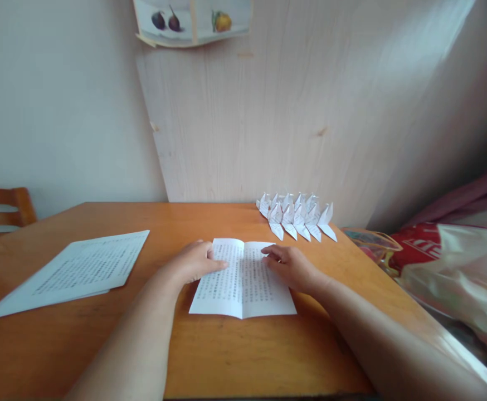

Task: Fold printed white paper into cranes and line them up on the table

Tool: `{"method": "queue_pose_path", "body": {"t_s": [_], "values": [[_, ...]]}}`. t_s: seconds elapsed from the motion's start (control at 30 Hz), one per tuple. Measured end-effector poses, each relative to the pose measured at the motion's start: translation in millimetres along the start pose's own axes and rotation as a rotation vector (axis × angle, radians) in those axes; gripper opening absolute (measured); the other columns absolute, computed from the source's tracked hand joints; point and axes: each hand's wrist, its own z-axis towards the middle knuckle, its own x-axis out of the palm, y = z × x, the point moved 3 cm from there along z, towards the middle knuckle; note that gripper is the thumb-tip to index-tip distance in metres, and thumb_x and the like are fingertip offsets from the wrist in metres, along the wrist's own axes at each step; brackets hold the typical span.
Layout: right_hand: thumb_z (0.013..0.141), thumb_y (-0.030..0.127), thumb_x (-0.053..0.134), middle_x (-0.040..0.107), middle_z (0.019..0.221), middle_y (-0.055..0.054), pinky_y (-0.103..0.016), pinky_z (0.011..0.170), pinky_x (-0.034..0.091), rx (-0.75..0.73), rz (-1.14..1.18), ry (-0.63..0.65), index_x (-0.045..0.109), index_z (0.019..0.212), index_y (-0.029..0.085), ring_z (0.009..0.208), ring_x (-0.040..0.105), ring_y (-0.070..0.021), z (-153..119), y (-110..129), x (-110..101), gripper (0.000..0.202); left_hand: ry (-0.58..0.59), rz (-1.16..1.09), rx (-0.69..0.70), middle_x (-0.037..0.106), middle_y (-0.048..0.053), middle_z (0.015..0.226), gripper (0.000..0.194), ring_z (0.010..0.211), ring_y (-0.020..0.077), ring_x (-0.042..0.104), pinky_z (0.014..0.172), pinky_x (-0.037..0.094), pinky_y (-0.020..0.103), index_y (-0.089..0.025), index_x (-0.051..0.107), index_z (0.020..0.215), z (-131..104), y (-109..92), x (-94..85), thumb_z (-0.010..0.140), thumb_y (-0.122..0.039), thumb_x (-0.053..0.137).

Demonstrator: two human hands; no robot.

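A printed sheet of paper [242, 301] lies on the table before me, with a crease running down its middle and its two halves slightly raised. At its left edge is my left hand [195, 260], closed, the thumb stretched over the print and the other fingers curled at the edge. My right hand [291, 267] is at the right edge, its bent fingers and thumb on the sheet's right half. The undersides of both hands are hidden. Beyond the right hand, several folded paper cranes [300, 217] stand in rows.
A stack of printed sheets [84, 267] lies on the left of the wooden table [210, 362]. Past the right edge are plastic bags [456, 278] and a red package [419, 245]. A chair [5, 206] stands at the far left, and a wall panel [235, 128] rises behind.
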Motion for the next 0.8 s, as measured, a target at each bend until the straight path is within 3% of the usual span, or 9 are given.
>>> {"method": "queue_pose_path", "body": {"t_s": [0.13,0.3,0.5,0.7,0.8], "values": [[0.091,0.033,0.051,0.072,0.11,-0.011,-0.034,0.082,0.05,-0.004,0.0,-0.016,0.067,0.12,0.015,0.099,0.067,-0.0251,1,-1,0,0.038,-0.067,0.178,0.076,0.061,0.008,0.109,0.049,0.103,0.0307,0.056,0.081,0.045,0.038,-0.024,0.062,0.093,-1,-7,-0.2,0.062,-0.061,0.069],[0.09,0.032,0.052,0.072,0.11,-0.01,-0.034,0.081,0.051,-0.015,-0.026,-0.032,0.068,0.119,0.018,0.098,0.067,-0.0255,2,-4,-1,0.036,-0.05,0.183,0.218,0.051,0.007,0.136,0.055,0.126,0.0309,0.045,0.104,0.037,0.044,-0.028,0.06,0.119,-5,-19,3.0,0.066,-0.04,0.069],[0.088,0.023,0.051,0.072,0.111,-0.009,-0.038,0.089,0.05,-0.088,-0.045,-0.102,0.07,0.116,0.018,0.1,0.066,-0.0249,6,-8,-2,0.034,0.042,0.111,0.516,0.062,-0.002,0.13,0.051,0.126,0.0202,0.047,0.108,0.036,0.033,-0.031,0.065,0.116,-9,-33,14.0,0.071,-0.013,0.052],[0.08,0.008,0.045,0.072,0.11,-0.007,-0.041,0.092,0.05,-0.159,-0.124,-0.164,0.073,0.111,0.022,0.103,0.064,-0.025,13,-17,-12,0.044,0.121,0.147,0.522,0.06,-0.005,0.136,0.06,0.129,0.0199,0.046,0.111,0.034,0.035,-0.033,0.067,0.12,-7,-33,20.1,0.069,-0.007,0.047],[0.078,0.004,0.044,0.066,0.125,-0.006,-0.046,0.106,0.041,-0.257,-0.203,-0.096,0.073,0.113,0.026,0.121,0.055,-0.0253,11,-20,-18,0.051,0.146,0.15,0.523,0.059,-0.006,0.136,0.061,0.13,0.0195,0.045,0.112,0.033,0.035,-0.035,0.066,0.121,-6,-32,22.1,0.071,-0.007,0.047]]}}
